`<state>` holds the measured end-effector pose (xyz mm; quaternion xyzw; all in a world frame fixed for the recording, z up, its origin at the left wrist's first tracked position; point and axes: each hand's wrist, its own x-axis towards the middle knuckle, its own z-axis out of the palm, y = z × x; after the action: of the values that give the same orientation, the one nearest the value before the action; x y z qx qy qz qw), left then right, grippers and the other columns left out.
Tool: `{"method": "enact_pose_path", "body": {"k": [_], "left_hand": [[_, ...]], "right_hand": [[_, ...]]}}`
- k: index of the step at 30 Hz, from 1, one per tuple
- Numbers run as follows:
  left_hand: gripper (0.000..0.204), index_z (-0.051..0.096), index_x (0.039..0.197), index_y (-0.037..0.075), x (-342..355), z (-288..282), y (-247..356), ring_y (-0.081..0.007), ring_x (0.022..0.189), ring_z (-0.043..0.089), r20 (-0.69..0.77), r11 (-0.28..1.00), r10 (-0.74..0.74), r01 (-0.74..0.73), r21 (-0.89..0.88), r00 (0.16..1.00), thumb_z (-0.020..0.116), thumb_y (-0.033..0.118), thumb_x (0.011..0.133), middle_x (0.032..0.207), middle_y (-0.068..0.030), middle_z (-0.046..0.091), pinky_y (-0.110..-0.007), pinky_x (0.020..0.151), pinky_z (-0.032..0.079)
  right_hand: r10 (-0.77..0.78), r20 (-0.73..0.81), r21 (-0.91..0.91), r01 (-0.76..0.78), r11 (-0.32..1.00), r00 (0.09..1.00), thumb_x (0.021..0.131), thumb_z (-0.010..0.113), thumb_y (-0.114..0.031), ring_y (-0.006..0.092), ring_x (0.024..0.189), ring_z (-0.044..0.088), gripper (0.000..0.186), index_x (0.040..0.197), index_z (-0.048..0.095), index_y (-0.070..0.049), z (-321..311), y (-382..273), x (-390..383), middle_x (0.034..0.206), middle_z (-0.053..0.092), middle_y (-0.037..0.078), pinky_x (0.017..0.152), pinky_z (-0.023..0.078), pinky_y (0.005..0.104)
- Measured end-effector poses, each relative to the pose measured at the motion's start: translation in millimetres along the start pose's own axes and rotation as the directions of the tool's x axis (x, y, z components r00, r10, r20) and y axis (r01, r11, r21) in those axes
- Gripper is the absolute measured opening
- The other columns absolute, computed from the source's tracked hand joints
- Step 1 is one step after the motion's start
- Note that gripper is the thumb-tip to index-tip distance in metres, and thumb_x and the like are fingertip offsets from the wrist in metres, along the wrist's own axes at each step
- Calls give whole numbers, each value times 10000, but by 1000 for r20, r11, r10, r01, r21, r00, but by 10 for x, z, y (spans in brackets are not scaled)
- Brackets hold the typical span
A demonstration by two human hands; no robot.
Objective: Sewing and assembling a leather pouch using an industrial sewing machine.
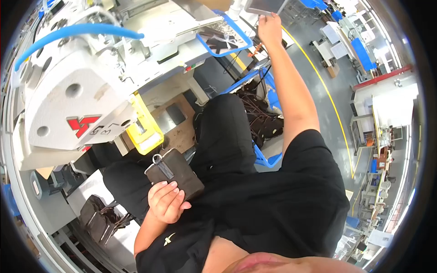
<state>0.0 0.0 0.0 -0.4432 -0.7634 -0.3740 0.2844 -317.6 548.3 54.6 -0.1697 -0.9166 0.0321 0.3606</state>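
Observation:
My left hand (pixel 166 202) is closed on a dark brown leather pouch (pixel 184 177), held in front of my body. A narrow strap with a metal ring (pixel 157 159) shows at the pouch's upper left edge. My right arm stretches far out, and my right hand (pixel 270 31) is at the lower edge of a grey flat screen panel (pixel 265 6). Its fingers look slightly apart, holding nothing I can make out. To my left stands a large white sewing machine (pixel 77 102) with a blue tube (pixel 82 30) above it.
A yellow holder (pixel 144 134) hangs at the machine's side. On the worktable sits a blue-rimmed tray (pixel 246 43) with small parts. Beside my leg, a blue crate (pixel 272 160) contains dark brown strapped pieces (pixel 259 113). More brown pieces (pixel 98 218) lie at lower left.

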Motion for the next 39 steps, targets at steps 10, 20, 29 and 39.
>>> {"method": "enact_pose_path", "body": {"k": [10,20,29,39], "left_hand": [[388,714,908,-1,147,106,-24,-302,940,711,-47,997,73,-73,-11,996,743,385,923,949,-112,677,-468,847,587],[399,708,914,6,175,71,52,-285,935,712,-66,996,86,-85,26,994,720,404,947,932,-96,673,-459,864,582],[394,703,944,13,242,-18,75,-273,950,708,-98,995,98,-94,38,990,706,407,962,955,-86,663,-452,865,577],[392,704,955,18,261,-42,50,-271,963,705,-120,992,121,-117,38,985,684,408,983,982,-88,658,-445,871,560]], "right_hand": [[-488,415,646,129,752,768,972,678,-363,153,714,568,321,1080,669,-60,-1564,-1630,-1420,800,627,47,700,474,302],[-905,196,790,487,374,378,836,770,-153,298,758,621,354,1158,646,-72,-1843,-2201,-1916,927,613,90,673,483,386],[-962,-38,655,734,181,272,779,704,-108,206,757,601,330,1108,722,-119,-1823,-2477,-1997,969,623,28,669,452,346],[-949,-74,641,743,189,305,781,663,-135,198,789,602,351,1122,740,-100,-1773,-2564,-2068,1023,643,18,682,448,346]]}}
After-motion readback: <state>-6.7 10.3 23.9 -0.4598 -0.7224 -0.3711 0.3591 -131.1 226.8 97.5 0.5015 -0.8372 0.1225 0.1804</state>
